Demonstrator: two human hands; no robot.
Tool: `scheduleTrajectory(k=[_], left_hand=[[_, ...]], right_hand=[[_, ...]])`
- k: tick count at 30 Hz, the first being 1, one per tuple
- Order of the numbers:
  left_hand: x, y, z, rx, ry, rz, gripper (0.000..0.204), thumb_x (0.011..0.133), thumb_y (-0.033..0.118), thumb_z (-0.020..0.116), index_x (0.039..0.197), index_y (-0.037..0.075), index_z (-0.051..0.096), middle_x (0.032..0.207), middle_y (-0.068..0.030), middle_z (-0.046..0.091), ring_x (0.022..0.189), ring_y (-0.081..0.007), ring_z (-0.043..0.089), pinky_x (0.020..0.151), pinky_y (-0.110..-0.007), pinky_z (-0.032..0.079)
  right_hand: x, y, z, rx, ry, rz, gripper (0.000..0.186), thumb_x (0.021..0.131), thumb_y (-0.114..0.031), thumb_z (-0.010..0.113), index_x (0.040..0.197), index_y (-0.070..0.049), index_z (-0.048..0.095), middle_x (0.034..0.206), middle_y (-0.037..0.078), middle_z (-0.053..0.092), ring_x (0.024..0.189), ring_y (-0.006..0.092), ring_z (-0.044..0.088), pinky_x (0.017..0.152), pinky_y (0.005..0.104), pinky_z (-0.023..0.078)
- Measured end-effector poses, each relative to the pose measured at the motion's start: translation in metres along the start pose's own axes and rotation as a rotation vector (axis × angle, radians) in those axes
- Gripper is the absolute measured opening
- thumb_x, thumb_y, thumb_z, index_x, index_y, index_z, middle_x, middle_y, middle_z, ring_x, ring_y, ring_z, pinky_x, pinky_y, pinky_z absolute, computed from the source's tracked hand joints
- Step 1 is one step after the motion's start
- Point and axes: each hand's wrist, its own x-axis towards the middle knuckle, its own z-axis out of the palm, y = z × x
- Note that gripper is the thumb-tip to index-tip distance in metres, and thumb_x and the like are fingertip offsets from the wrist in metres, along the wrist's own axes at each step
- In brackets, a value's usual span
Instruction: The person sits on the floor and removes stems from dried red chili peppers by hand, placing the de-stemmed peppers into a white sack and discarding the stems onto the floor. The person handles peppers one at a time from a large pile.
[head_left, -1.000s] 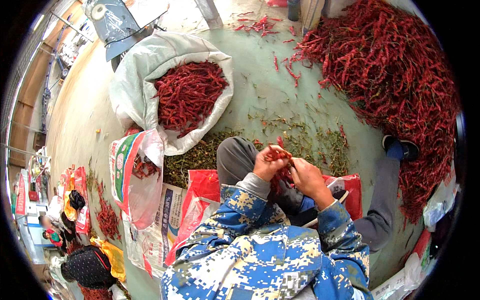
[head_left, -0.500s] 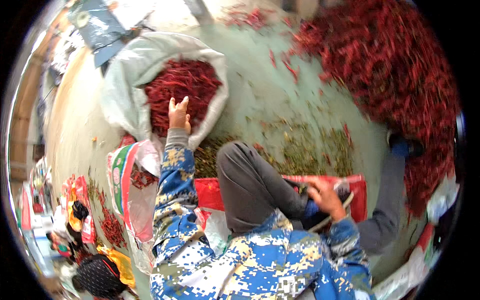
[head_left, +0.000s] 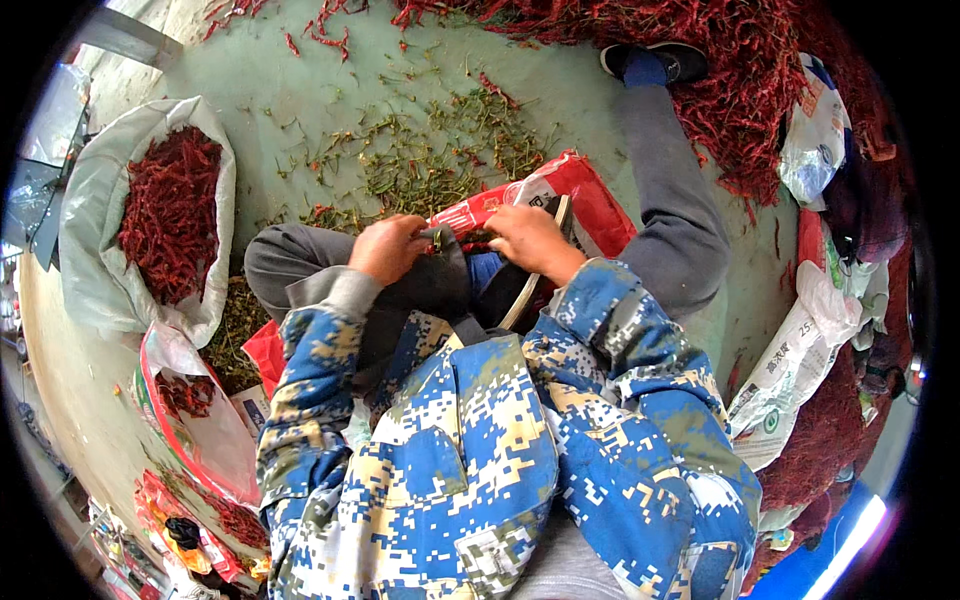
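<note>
My left hand [head_left: 388, 249] is over my folded leg, its fingers closed on a small chili stem [head_left: 437, 240] with a yellow-green end. Just to its right, my right hand [head_left: 535, 240] is bent inward with its fingers curled together; what they pinch is hidden. Some dried red chilies [head_left: 474, 241] show between the two hands, above my shoe. Beneath the hands, a red-and-white plastic bag [head_left: 585, 200] lies partly under my foot. To the left stands an open white woven sack [head_left: 90, 240] with dried red chilies [head_left: 170, 215] in it.
A big heap of red chilies [head_left: 740, 110] spreads across the far right, against my outstretched foot. Green stems [head_left: 430, 150] litter the floor ahead. A smaller pink-edged bag [head_left: 215, 440] sits at my left, and a white printed sack [head_left: 800, 360] at my right.
My left hand has come back from over the white sack to beside my right hand and closed on a chili stem. The view has swung to the right.
</note>
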Motion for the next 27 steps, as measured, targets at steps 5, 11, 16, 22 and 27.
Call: scheduleTrajectory(k=[5,11,16,22,27], left_hand=[[0.047,-0.001,0.045,0.376,-0.248,-0.164,0.043,0.078,0.048,0.072,0.099,0.011,0.071,0.094,-0.0154,0.071,0.092,-0.0353,0.068,0.078,-0.046,0.054],[0.047,-0.019,0.04,-0.061,0.048,-0.134,0.024,0.079,0.023,0.073,0.095,0.006,0.072,0.086,-0.0139,0.071,0.078,-0.0256,0.069,0.071,-0.036,0.055],[0.025,-0.016,0.017,-1.387,0.157,-0.389,0.019,0.093,0.011,0.064,0.111,0.004,0.065,0.087,-0.0033,0.066,0.072,-0.0138,0.063,0.062,-0.03,0.055],[0.033,0.006,0.032,-1.804,0.131,-0.264,0.022,0.094,0.011,0.064,0.115,0.004,0.064,0.089,-0.0025,0.065,0.076,-0.0129,0.063,0.064,-0.028,0.055],[0.042,0.021,0.042,-1.629,-0.047,-0.159,0.029,0.097,0.015,0.061,0.121,0.0,0.061,0.092,-0.003,0.066,0.077,-0.0117,0.062,0.069,-0.025,0.052]], right_hand=[[0.025,-0.007,0.029,-0.222,-0.158,0.001,0.026,0.074,-0.033,0.076,0.086,-0.01,0.073,0.099,0.015,0.067,0.1,0.0318,0.064,0.079,0.046,0.05],[0.014,0.0,0.021,0.012,0.084,0.064,0.021,0.077,-0.026,0.073,0.082,-0.006,0.069,0.092,0.014,0.065,0.095,0.0331,0.063,0.08,0.0445,0.05],[0.011,0.005,-0.004,0.887,0.161,0.223,0.02,0.088,-0.022,0.068,0.085,-0.002,0.064,0.08,0.007,0.062,0.074,0.019,0.061,0.07,0.033,0.049],[0.02,-0.021,-0.01,1.638,0.277,0.516,0.022,0.099,-0.024,0.058,0.088,-0.005,0.059,0.073,-0.002,0.058,0.059,0.0063,0.052,0.054,0.0231,0.045],[0.022,-0.046,0.001,1.562,0.041,0.416,0.027,0.101,-0.026,0.056,0.084,-0.008,0.065,0.071,-0.005,0.056,0.058,0.0032,0.047,0.05,0.0214,0.036]])
